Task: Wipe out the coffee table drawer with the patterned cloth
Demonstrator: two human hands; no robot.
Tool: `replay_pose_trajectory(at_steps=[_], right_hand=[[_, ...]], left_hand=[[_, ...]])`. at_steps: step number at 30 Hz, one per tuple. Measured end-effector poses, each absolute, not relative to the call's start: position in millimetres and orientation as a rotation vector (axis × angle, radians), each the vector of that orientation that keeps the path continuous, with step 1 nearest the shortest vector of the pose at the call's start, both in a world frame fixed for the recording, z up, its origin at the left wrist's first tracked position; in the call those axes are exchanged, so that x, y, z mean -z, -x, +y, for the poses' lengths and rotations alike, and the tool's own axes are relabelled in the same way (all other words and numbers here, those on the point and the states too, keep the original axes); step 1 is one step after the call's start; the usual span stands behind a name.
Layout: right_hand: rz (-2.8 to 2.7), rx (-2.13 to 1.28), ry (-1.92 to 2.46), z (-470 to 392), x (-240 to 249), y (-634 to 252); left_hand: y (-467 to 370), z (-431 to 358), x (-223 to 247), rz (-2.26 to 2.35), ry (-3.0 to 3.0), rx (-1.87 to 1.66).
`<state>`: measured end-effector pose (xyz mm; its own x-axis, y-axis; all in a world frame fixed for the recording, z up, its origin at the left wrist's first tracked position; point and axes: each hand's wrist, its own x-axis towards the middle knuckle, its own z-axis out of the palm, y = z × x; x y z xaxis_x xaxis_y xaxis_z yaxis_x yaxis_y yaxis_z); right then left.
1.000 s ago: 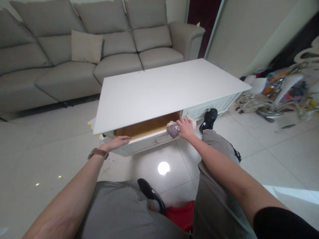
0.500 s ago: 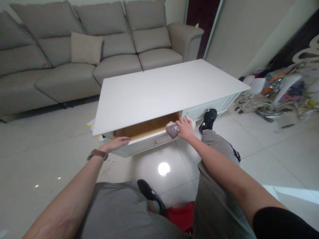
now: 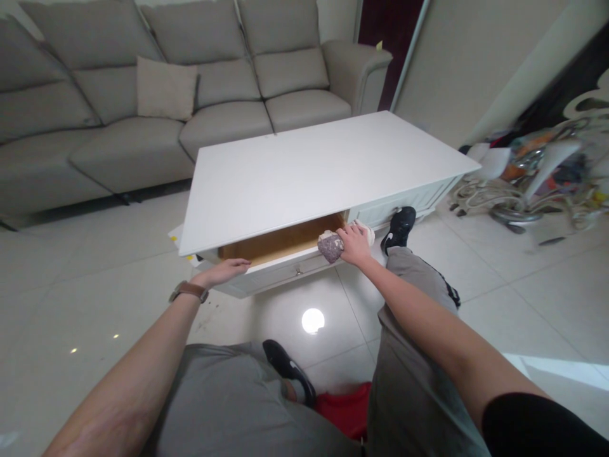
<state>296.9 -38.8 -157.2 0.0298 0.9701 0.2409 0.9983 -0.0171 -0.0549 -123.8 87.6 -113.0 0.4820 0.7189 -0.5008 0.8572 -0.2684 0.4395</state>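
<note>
A white coffee table point(image 3: 290, 171) stands in front of me with its left drawer point(image 3: 271, 277) pulled out. Across the left end of the drawer front lies my left hand point(image 3: 224, 273), its fingers stretched out and resting on the top edge. My right hand point(image 3: 354, 245) is closed round a bunched cloth point(image 3: 330, 246), speckled grey-purple at one end and whitish at the other. Cloth and hand are at the right end of the drawer front. Bare wood shows in the visible part of the drawer's inside; the rest is hidden under the tabletop.
Behind the table runs a grey sofa point(image 3: 228, 130) with a beige cushion point(image 3: 166, 89). My black shoe point(image 3: 398, 230) is close to the table's right front. A red item point(image 3: 345, 409) lies on the tiles below me. At the right stands a chandelier-like fixture point(image 3: 518, 190) beside piled items.
The view has shifted very slightly. Both hands, the cloth and the drawer keep the same places relative to each other.
</note>
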Motion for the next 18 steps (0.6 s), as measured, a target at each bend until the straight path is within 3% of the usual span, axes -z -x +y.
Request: replay_pose_trajectory(at_steps=[18], right_hand=[[-2.05, 0.203, 2.11, -38.1, 158.0, -297.2]], left_hand=[[120.5, 85.8, 109.4, 1.303, -2.052, 0.253]])
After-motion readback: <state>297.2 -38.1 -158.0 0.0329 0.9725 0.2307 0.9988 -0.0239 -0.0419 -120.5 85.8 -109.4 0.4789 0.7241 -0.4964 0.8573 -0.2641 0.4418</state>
